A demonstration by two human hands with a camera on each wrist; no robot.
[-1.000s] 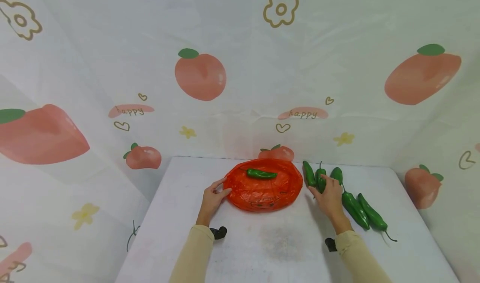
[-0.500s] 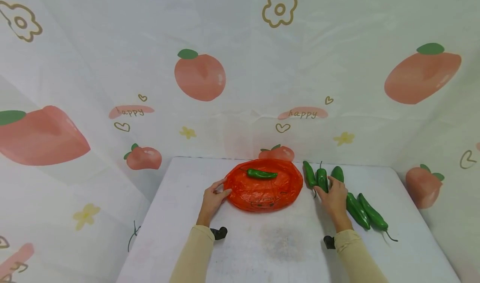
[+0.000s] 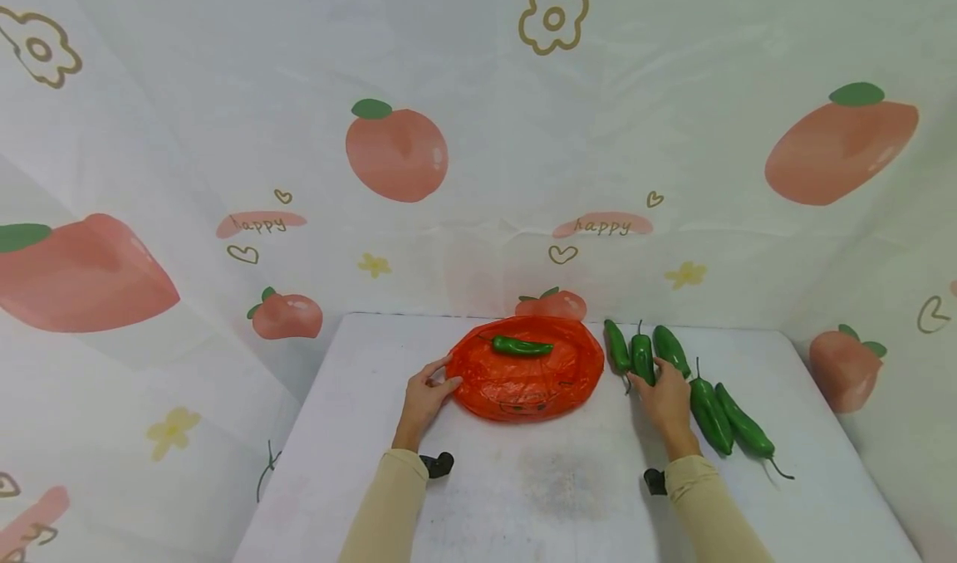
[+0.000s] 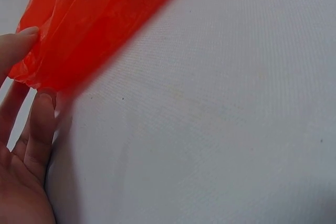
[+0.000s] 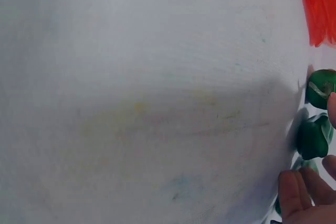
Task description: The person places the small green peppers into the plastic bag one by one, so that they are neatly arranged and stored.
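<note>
My left hand (image 3: 424,398) pinches the left edge of a spread red plastic bag (image 3: 523,384), its thumb over the film and fingers below in the left wrist view. A green chili pepper (image 3: 522,346) lies on the bag. Right of the bag, my right hand (image 3: 667,401) is at the lower end of the middle green pepper (image 3: 641,355), thumb and fingers on either side. In the right wrist view, that pepper (image 5: 314,137) lies between thumb and fingers, with a gap before the lower fingers. A slim green pepper (image 3: 617,347) lies beside it.
A blunt green vegetable (image 3: 670,349) lies beyond my right hand. Two larger green peppers (image 3: 710,418) (image 3: 744,422) lie to its right. The white table (image 3: 478,505) backs onto a fruit-print curtain (image 3: 478,214).
My right hand has shifted slightly right and toward me, its fingers spreading around the middle pepper's lower end. The blunt vegetable and the nearer large pepper have turned a little. The left hand stays put.
</note>
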